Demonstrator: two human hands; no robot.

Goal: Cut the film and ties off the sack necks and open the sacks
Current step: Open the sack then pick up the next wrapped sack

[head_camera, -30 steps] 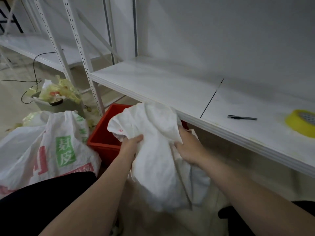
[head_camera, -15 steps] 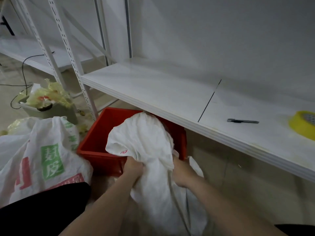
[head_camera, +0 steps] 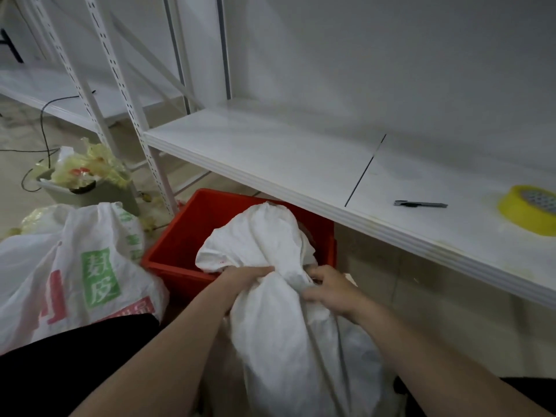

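**White sack [head_camera: 288,341] gripped at its neck, lower centre of the frame**

The sack is matte, crumpled woven cloth, its gathered top flopping over the near rim of the red plastic crate [head_camera: 192,236]. The left hand [head_camera: 246,279] and right hand [head_camera: 334,291] each have their grip clenched on the bunched neck. The smooth white shelf [head_camera: 285,155] overhangs the crate's far side. A printed sack [head_camera: 75,266] crowds the left edge.

Plain white sack [head_camera: 288,341] standing up, neck bunching tight, crumpled top flopping over red box [head_camera: 180,245]. Printed sack [head_camera: 75,266], green and red marks, lying at left.
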